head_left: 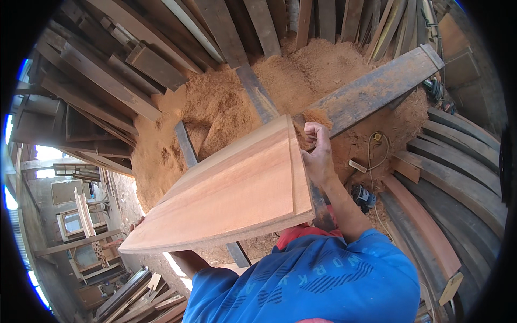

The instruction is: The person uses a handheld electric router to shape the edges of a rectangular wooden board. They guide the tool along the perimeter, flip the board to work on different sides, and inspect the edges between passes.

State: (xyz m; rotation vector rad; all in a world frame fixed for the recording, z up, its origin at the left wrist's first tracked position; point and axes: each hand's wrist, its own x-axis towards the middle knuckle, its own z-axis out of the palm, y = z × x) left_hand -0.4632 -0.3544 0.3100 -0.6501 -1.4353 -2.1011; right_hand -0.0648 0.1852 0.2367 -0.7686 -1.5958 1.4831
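A broad wooden panel (231,188) is spanning above sawdust (215,99). The right hand (319,148) is curling at its right edge, whether pinching I cannot tell; the left forearm (188,262) is reaching underneath, its grip unclear.

Here we are in a bright blue short-sleeved shirt (309,301), dark slanted stripes (344,276) and paler lettering (325,278) across it, red cloth (293,235) peeking past its edge, right hand (321,157) bare!

Sawdust-strewn floor (355,140), dark planks (110,83), daylit opening (48,153) leftward
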